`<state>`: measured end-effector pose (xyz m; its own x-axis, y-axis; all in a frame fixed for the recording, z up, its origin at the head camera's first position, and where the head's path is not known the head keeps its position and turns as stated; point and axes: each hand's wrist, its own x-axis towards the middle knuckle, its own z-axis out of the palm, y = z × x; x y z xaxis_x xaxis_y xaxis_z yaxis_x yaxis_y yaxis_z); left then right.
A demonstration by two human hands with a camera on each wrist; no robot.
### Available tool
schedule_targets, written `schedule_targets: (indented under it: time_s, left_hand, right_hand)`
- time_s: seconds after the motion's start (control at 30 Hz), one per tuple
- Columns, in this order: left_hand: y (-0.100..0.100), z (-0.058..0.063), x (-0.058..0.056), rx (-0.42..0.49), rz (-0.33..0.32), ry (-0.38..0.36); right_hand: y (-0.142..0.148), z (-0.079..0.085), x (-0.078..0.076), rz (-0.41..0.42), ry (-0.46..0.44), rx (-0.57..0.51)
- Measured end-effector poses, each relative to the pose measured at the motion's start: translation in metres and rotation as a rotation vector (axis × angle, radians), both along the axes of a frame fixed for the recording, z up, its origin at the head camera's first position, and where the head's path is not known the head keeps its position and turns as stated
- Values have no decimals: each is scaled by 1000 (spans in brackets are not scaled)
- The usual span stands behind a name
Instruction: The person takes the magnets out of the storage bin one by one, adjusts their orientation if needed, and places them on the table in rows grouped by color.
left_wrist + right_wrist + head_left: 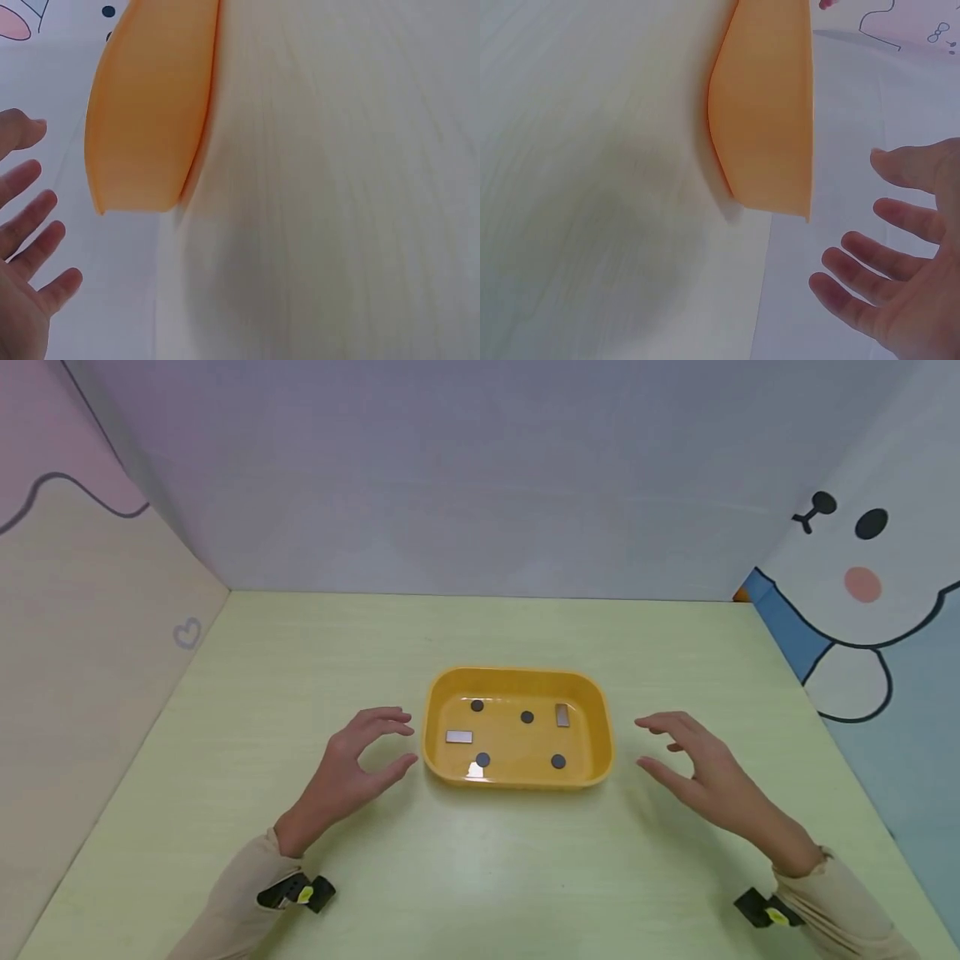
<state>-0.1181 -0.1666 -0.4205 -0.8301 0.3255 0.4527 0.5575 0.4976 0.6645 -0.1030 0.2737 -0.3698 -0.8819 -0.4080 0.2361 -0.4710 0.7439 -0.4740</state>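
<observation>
Yellow tray (517, 741) had four discs (527, 717), two bars (459, 737) inside.
Left hand (347, 768) and right hand (708, 774) hovered beside it, fingers spread.

1. Table (480, 877): pale yellow-green top, faintly streaked, straight far edge.
2. On it, one yellow tray (513, 743): rounded corners, upright, roughly midway left to right, long sides near and far.

We count one yellow tray (517, 740), four dark discs (527, 717), two silvery rectangles (459, 737), one left hand (343, 775), one right hand (716, 781), two wrist devices (321, 894).
</observation>
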Motion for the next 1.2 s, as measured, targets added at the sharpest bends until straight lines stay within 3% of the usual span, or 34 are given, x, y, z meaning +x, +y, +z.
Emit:
schedule_targets:
  time_s: [0.33,0.8,1.0,1.2]
  left_hand:
    - [9,3,2,-20,-59,18]
    - [20,-2,2,7,-186,79]
    - [23,-2,2,-44,-225,102]
    - [26,-1,0,-117,-219,143]
  right_hand:
    - [-10,9,-5,34,2,7]
    - [-20,9,-10,91,20,-12]
    - [-24,8,-13,132,17,-17]
    - [-28,7,-14,151,10,-31]
